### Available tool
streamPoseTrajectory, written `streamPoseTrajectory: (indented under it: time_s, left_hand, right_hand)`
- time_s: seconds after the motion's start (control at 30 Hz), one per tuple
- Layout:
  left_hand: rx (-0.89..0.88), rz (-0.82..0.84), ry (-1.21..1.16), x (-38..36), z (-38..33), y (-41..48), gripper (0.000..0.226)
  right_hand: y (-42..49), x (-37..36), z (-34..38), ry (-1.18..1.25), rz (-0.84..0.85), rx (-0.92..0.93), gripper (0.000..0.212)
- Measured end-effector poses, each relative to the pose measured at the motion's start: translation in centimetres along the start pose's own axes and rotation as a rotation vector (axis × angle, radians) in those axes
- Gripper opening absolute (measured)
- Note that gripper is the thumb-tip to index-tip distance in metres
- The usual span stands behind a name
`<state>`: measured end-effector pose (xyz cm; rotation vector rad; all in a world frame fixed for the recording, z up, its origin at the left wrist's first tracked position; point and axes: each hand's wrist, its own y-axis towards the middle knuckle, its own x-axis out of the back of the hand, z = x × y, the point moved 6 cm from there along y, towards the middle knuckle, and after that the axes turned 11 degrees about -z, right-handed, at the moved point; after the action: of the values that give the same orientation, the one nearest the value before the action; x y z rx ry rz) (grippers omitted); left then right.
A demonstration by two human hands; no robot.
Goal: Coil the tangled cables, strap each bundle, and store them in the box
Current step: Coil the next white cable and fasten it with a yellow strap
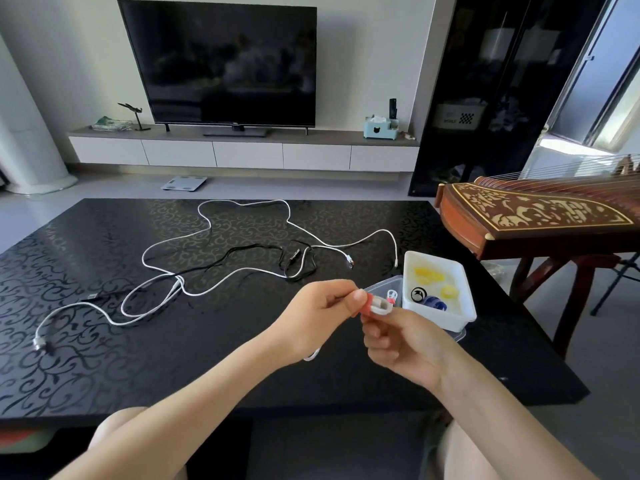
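My left hand (320, 308) is pinching a red strap (366, 304) round a coiled white cable (382, 307) that my right hand (401, 344) is gripping, just beside the box (446, 322); a slack wrap could let the coil spring loose.

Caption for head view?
Left hand and right hand hold a red strap on a white bundle, tangled cables beyond.

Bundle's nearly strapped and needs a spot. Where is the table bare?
Free: on the black patterned table, the near-left stretch between the tangled white cables and the near edge; also the far-left corner beyond them. Crowded: the centre, where the thin black cable crosses the white ones, and the right edge around the white plastic box.
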<state>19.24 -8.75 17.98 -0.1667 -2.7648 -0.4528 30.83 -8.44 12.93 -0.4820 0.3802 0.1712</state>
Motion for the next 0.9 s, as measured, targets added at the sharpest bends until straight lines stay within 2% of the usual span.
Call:
streamPoseTrajectory:
  time_s: [0.1, 0.23, 0.33, 0.4, 0.53, 0.6, 0.7, 0.77, 0.9]
  left_hand:
    - [-0.031, 0.075, 0.077, -0.2, -0.2, -0.7, 0.048]
    - [0.049, 0.168, -0.002, -0.6, 0.0, -0.9, 0.034]
    - [0.125, 0.17, -0.034, -0.5, 0.6, -0.8, 0.035]
    - [0.149, 0.172, 0.02, -0.6, 1.2, -0.9, 0.036]
    - [0.224, 0.196, 0.078, -1.1, 2.3, -1.3, 0.038]
    - [0.298, 0.167, 0.084, -1.1, 3.1, -1.2, 0.041]
    - [0.51, 0.188, -0.031, -1.5, 4.5, -1.2, 0.044]
    - [0.647, 0.264, -0.09, -2.0, 5.1, -1.4, 0.042]
    - [0.854, 0.503, -0.067, -2.1, 6.0, -1.8, 0.028]
  right_hand:
    - [0.0, 0.1, 1.6, -0.195, 0.039, 0.13, 0.019]
    - [-0.2, -0.5, 3.5, -0.496, 0.11, 0.271, 0.034]
    - [-0.7, -0.7, 4.8, -0.756, 0.065, 0.499, 0.028]
    - [-1.2, -1.1, 4.8, -0.989, 0.024, 0.653, 0.033]
    - [-2.3, -1.1, 4.3, -1.268, -0.045, 0.75, 0.043]
    - [-3.1, -1.6, 3.7, -1.405, -0.041, 0.83, 0.044]
    - [-4.3, -2.8, 2.2, -1.735, -0.079, 1.159, 0.038]
    - [-4.5, -3.2, 1.2, -1.875, -0.129, 1.371, 0.031]
    - [-4.5, -2.9, 0.1, -1.858, -0.103, 1.629, 0.031]
